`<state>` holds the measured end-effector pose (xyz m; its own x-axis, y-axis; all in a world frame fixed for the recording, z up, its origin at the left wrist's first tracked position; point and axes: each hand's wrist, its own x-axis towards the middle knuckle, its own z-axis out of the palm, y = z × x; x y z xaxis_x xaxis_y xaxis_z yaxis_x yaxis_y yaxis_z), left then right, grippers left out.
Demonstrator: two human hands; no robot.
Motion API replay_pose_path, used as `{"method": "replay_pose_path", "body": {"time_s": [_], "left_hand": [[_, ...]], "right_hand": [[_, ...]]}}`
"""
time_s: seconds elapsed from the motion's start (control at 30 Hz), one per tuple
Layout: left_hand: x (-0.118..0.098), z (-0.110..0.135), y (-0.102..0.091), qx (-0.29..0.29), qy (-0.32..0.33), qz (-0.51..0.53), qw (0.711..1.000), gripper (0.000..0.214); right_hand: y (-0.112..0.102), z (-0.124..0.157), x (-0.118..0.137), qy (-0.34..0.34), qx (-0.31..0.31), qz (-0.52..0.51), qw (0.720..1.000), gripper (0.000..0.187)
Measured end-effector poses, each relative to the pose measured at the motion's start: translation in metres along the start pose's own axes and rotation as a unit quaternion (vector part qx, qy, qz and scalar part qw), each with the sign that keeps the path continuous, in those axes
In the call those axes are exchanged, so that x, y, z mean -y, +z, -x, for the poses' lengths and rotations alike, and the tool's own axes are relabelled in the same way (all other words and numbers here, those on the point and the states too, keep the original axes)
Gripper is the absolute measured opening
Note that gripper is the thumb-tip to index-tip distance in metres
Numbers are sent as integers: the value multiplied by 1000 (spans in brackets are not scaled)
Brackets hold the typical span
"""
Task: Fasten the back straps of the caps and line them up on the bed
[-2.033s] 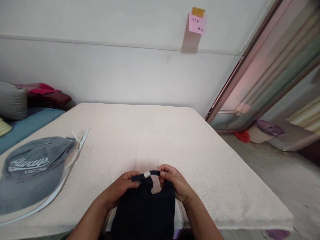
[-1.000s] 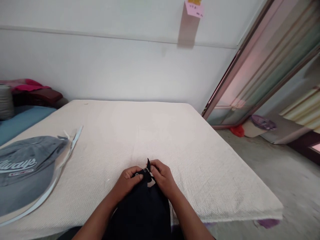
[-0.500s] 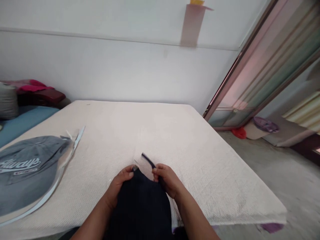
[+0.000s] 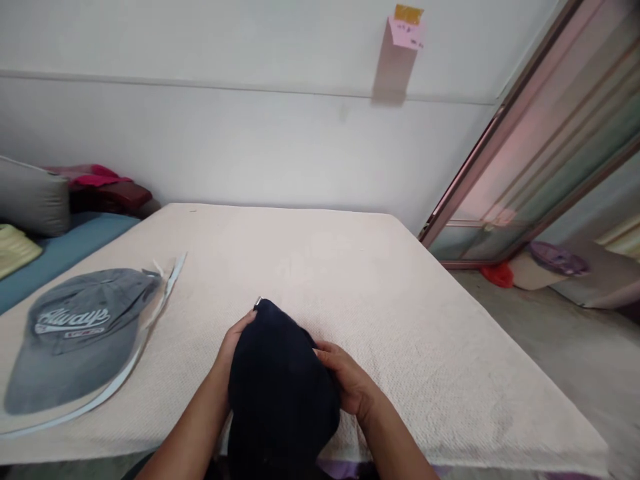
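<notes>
Dark cap [image 4: 283, 390] over near edge of table [image 4: 430, 333]. Left hand [image 4: 234, 343] and right hand [image 4: 347, 380] clamped on its sides. Gray cap [image 4: 83, 353] at left.

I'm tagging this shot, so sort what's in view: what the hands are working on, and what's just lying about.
In hand:
- dark cap, held by left hand and right hand
- its small metal piece

Lying about, apparently:
- grey cap, untouched
- pink note, taped up
- grey cushion
- red bag, on the floor

A cushion [image 4: 35, 197] and covered table [image 4: 320, 260] suggest a home.
</notes>
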<state>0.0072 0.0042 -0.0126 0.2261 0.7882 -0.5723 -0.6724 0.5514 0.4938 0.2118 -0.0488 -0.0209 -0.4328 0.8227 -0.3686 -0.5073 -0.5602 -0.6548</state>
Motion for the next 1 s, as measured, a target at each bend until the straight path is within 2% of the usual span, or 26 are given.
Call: {"method": "replay_pose_path", "body": {"time_s": [0.07,0.13,0.23,0.33,0.4,0.47,0.57,0.63,0.7,0.8,0.9,1.0], "left_hand": [[3,2,-4,-23,7,-46,999,17],[9,9,-10,-23,17,-92,995,29],[25,29,-23,49,4,-122,991,43],[45,54,-36,98,14,-128,987,43],[60,68,-44,120,43,-136,983,38],[72,78,-50,140,75,-135,978,43],[70,85,-58,115,145,-140,973,49],[50,91,-63,53,197,-157,966,49],[13,102,-66,-8,239,-167,956,53],[-65,125,-65,-17,300,-181,936,61],[-148,144,-68,-46,401,-186,896,61],[-209,147,-92,-91,471,-152,864,43]], "right_hand": [[-3,-6,2,-61,-62,-33,996,31],[-9,-13,6,-128,-135,-71,980,33],[-19,-20,12,-195,-214,-120,949,33],[-26,-23,16,-210,-240,-157,935,27],[-27,-23,17,-195,-246,-166,935,22],[-25,-24,17,-176,-250,-161,938,18],[-16,-23,16,-162,-217,-141,952,19],[-9,-23,14,-158,-176,-127,963,25],[-2,-23,11,-145,-146,-113,972,32],[5,-26,4,-110,-132,-102,980,32],[12,-33,-5,-94,-122,-98,983,26],[19,-41,-12,-85,-115,-88,986,26]]}}
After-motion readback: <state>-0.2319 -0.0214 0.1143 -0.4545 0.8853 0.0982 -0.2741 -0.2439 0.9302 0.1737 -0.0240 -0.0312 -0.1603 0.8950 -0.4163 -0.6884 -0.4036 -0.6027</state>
